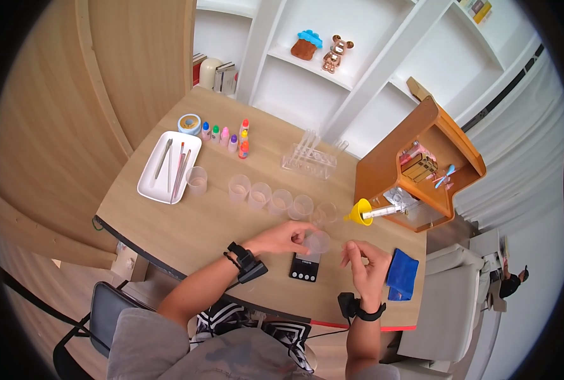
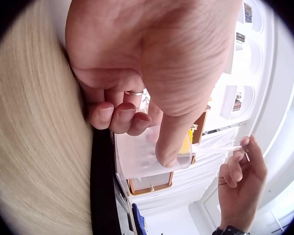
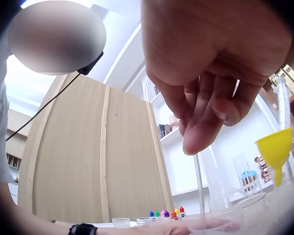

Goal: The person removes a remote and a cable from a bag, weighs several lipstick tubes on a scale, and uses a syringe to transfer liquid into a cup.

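Note:
My left hand (image 1: 287, 239) grips a clear plastic cup (image 1: 319, 242), thumb over its near side and fingers curled. The cup stands over a black digital scale (image 1: 303, 268) with round buttons along its front. To the right of the cup, my right hand (image 1: 366, 263) pinches a thin clear stirring rod (image 3: 200, 188) between thumb and fingertips. In the right wrist view the rod points down toward the cup's mouth. A yellow funnel (image 1: 360, 213) lies just beyond the hands, with a clear graduated tube (image 1: 386, 209) behind it.
Several clear cups (image 1: 259, 196) form a row beyond my left hand. A white tray (image 1: 146, 180) with brushes, dropper bottles (image 1: 225, 135), a roll of tape (image 1: 189, 124) and a test tube rack (image 1: 308, 166) stand farther back. A wooden cabinet (image 1: 389, 136) and blue pouch (image 1: 402, 274) are at right.

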A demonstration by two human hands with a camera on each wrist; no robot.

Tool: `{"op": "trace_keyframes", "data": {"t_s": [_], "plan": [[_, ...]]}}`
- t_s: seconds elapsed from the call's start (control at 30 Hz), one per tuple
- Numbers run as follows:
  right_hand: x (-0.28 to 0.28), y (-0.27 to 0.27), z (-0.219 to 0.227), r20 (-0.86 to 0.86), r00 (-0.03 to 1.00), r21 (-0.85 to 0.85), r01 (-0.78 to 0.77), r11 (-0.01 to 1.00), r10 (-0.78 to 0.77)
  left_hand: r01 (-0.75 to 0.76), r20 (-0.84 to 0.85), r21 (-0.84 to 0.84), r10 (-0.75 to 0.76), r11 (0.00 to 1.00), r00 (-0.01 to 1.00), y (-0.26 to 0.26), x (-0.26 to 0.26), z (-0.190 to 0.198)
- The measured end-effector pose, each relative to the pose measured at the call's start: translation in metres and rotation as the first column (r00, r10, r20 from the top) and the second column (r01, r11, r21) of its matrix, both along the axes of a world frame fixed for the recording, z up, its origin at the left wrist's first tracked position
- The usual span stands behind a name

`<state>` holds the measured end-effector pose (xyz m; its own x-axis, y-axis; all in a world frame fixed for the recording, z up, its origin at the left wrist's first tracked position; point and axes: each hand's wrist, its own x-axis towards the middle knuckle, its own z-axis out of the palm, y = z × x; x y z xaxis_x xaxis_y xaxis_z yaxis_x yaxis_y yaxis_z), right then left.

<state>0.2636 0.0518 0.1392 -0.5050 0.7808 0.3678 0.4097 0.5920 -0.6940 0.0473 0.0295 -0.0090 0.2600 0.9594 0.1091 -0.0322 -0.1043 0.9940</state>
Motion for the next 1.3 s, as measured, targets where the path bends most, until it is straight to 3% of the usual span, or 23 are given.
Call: {"op": "trace_keyframes", "data": {"t_s": [0.27, 0.33, 0.47, 0.73, 0.83, 1.3], "plan": [[0.004, 0.002, -0.002, 0.031, 0.999, 0.054, 0.010, 0.998, -0.012, -0.006, 0.014, -0.012, 0.006, 1.000, 1.000, -0.001, 0.001, 0.001], [0.007, 0.004, -0.003, 0.043, 0.995, 0.077, -0.095, 0.993, 0.092, 0.008, 0.010, -0.004, -0.008, 1.000, 1.000, -0.001, -0.001, 0.002], [0.003, 0.001, -0.002, 0.055, 0.997, 0.099, -0.053, 0.994, 0.048, 0.006, 0.019, 0.000, -0.006, 1.000, 1.000, 0.000, 0.001, 0.000], [0.001, 0.000, 0.001, -0.014, 1.000, -0.020, 0.008, 1.000, -0.008, -0.007, 0.008, -0.011, 0.007, 1.000, 1.000, -0.002, 0.000, 0.006], [0.006, 0.004, 0.000, 0.013, 0.998, -0.016, -0.057, 0.998, 0.057, 0.003, 0.005, 0.006, -0.004, 1.000, 1.000, -0.001, -0.001, 0.004], [0.003, 0.002, 0.001, 0.032, 0.999, 0.062, -0.045, 0.997, 0.043, -0.006, 0.000, -0.012, 0.006, 1.000, 1.000, -0.003, 0.000, 0.006]]}}
